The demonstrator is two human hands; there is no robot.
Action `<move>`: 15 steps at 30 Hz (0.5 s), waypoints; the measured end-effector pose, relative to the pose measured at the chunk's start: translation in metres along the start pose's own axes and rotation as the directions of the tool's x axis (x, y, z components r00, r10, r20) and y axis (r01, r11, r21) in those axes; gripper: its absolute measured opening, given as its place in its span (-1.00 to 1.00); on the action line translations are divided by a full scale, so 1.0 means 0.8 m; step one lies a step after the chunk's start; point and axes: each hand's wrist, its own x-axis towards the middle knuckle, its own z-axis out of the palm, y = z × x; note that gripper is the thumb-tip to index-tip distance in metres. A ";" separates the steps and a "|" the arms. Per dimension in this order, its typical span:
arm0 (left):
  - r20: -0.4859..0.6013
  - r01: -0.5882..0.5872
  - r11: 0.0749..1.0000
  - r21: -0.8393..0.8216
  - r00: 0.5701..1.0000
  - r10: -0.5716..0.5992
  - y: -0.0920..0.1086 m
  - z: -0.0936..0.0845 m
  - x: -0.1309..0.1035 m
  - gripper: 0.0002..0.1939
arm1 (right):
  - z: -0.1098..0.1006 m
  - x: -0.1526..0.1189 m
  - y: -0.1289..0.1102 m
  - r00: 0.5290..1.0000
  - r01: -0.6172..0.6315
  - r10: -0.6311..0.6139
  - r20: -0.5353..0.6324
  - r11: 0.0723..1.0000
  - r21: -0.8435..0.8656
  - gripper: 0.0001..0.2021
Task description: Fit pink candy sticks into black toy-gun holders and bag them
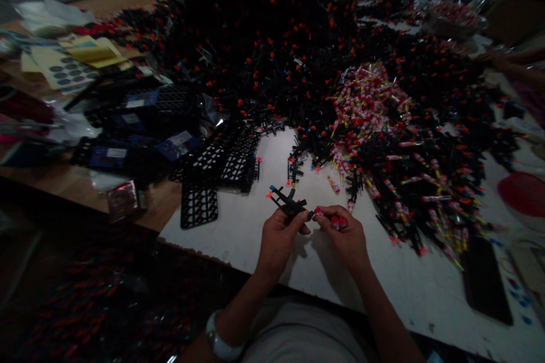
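Between the thumb and fingers of my left hand (279, 235) is a small black toy gun (289, 203), its blue and orange tip pointing up and left. My right hand (344, 233) is closed around several small tubes with red ends (338, 222). One red end in the right fingertips sits close to the gun's rear; whether they touch I cannot tell. Just beyond the hands, more toy guns (293, 170) and a loose candy-like tube (333, 184) lie on the white tabletop (238, 232).
A large heap of black toy guns (272, 51) spreads across the back, with a pile of colourful wrapped tubes (370, 96) on it. Black perforated trays (199, 207) are stacked left. A phone (487, 281) and a red round lid (523, 195) lie right. Another person's arm (519, 59) shows far right.
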 end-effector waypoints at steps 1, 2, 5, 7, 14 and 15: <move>0.004 0.000 1.000 -0.005 1.000 0.000 0.000 0.000 0.000 -0.81 | 0.000 0.000 0.000 1.000 -0.002 0.002 0.002 1.000 0.002 -0.76; 0.008 0.002 1.000 -0.011 1.000 -0.002 0.000 0.001 0.000 -0.81 | 0.001 0.000 0.000 1.000 -0.006 0.006 0.000 1.000 0.004 -0.75; 0.008 0.008 1.000 -0.017 1.000 -0.008 0.000 0.001 -0.002 -0.80 | 0.001 -0.002 -0.002 1.000 -0.008 0.008 -0.003 1.000 -0.001 -0.74; -0.013 0.014 1.000 -0.019 1.000 -0.014 -0.001 0.001 -0.003 -0.79 | 0.001 -0.003 -0.003 1.000 -0.004 0.004 0.006 1.000 -0.008 -0.77; 0.006 0.022 0.999 -0.046 1.000 -0.022 -0.004 -0.003 0.001 -0.77 | -0.001 -0.001 -0.004 1.000 -0.004 0.006 0.031 0.999 -0.034 -0.76; 0.012 0.018 0.999 -0.049 1.000 -0.018 -0.004 -0.003 0.001 -0.77 | 0.000 -0.001 -0.003 1.000 -0.004 0.005 0.029 0.999 -0.043 -0.76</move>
